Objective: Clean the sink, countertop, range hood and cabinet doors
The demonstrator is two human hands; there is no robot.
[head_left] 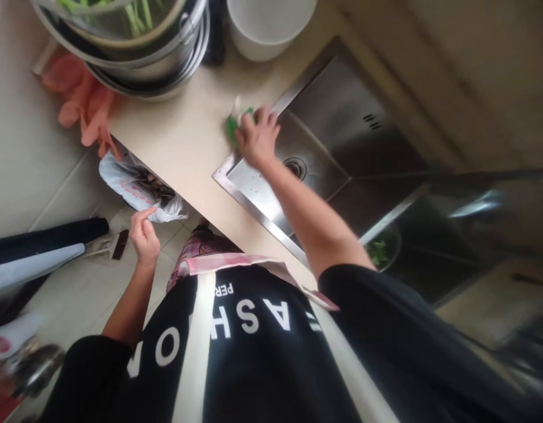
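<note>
the right hand (257, 138) is seen with fingers bent over a green-and-white cloth (231, 126), which is gripped and pressed to the beige countertop (196, 135), just beside the rim of the stainless-steel sink (341, 100); the left hand (144, 235) is held in the air near a white plastic bag (117, 176), index finger extended, the others loosely curled; whether the fingertips are pressed together cannot be told

Green item (231, 127) — partly hidden by the right hand (256, 138); white container (271, 26) — cropped above.
</note>
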